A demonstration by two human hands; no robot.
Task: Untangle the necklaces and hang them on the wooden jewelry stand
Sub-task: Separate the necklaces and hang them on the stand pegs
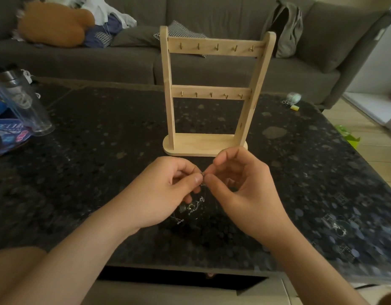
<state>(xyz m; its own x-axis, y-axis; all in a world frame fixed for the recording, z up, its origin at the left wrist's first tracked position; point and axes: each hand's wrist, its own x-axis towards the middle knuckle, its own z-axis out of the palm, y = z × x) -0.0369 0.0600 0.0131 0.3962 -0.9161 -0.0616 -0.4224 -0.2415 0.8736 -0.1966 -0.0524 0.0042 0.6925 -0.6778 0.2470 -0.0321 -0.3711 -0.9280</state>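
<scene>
Two sets of fingers (196, 178) on necklaces (193, 206)

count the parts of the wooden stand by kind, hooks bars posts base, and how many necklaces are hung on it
wooden jewelry stand, by part:
hooks: 10 (5 on each bar)
crossbars: 2
upright posts: 2
base: 1
Total: 15 parts
necklaces hung on it: 0

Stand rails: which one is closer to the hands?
The lower rail, midway up the wooden jewelry stand; the upper rail crosses near the posts' tops, farther from the left hand and right hand.
</scene>
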